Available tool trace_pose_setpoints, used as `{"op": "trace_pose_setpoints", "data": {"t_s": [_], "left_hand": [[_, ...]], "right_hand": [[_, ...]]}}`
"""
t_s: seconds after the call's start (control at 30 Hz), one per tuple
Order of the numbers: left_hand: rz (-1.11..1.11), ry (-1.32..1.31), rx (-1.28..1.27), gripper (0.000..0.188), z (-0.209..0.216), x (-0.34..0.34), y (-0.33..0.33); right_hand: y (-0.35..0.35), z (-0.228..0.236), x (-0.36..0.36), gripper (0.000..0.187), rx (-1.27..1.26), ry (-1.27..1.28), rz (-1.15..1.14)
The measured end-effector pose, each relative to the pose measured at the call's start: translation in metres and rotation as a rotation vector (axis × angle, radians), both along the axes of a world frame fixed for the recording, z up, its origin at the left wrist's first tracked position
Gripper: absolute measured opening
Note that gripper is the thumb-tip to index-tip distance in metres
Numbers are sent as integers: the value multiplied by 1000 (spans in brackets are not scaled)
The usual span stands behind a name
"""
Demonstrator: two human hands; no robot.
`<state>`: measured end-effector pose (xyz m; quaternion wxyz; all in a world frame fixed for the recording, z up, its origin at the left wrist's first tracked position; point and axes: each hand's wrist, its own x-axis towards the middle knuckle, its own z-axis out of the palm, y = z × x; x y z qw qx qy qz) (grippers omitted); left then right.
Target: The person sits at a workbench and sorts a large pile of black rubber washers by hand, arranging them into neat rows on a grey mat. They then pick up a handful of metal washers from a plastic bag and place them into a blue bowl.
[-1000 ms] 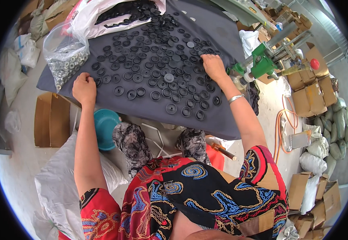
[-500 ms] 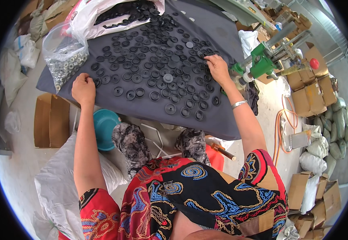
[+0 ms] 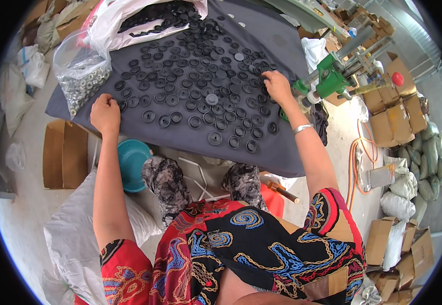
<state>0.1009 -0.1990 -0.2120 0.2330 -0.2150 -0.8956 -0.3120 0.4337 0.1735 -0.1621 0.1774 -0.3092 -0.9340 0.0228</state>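
Observation:
Many black round discs [image 3: 194, 122], ridged and rubbery-looking, lie spread over a dark grey cloth [image 3: 144, 131] on the table. Near the cloth's left edge rests my left hand [image 3: 105, 116], its fingers curled in beside a disc; what they hold, if anything, is hidden. My right hand [image 3: 280, 87] reaches to the right side of the spread. Its fingertips are bent together at a black disc [image 3: 264, 81], which they partly cover. Among the black ones lies a lighter grey disc [image 3: 212, 99].
A white bag [image 3: 110, 25] spills more discs at the far left. A clear bag of small metal parts [image 3: 83, 84] hangs by the table's left edge. A green machine [image 3: 328, 76] stands close right of my right arm. Below are a teal basin [image 3: 132, 165] and a cardboard box [image 3: 64, 155].
My right hand has shifted slightly to the right and nearer to me, along the edge of the discs. My left hand has stayed in place.

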Motion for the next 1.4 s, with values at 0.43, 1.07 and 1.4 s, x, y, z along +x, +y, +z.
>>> {"op": "trace_pose_setpoints", "data": {"t_s": [0.43,1.07,1.4], "left_hand": [[1,-5,16,13,-2,-1,0],[-14,15,36,12,-3,-2,0],[-4,14,27,12,0,1,-1]], "right_hand": [[23,1,-3,21,59,-1,54],[16,-10,-18,25,136,-124,22],[0,-2,-49,26,155,-130,2]]}}
